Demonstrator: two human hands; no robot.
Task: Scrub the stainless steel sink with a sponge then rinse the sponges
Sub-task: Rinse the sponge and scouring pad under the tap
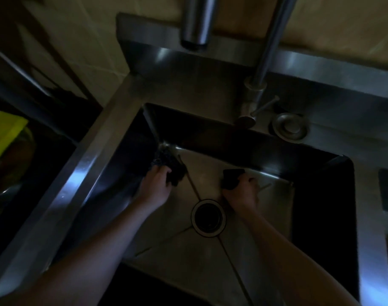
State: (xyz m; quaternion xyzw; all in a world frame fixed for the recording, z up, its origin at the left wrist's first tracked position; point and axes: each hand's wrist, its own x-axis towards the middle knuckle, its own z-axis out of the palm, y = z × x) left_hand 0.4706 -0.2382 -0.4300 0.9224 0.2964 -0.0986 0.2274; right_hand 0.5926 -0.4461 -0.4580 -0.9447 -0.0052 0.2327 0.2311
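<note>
Your 2 hands down inside square stainless steel sink (pixel 85 171), light dim. Your left hand (pixel 154 186) curled round dark rough-textured scrubbing sponge (pixel 166 164), pressing it into far-left corner of basin. Your right hand (pixel 241 192) grips dark smooth block sponge (pixel 230 178) on basin floor near back wall. Round black drain hole (pixel 208 218) between your wrists. Steel tap column (pixel 274 40) on rear ledge, round metal cap (pixel 290 128) just beside its base.
</note>
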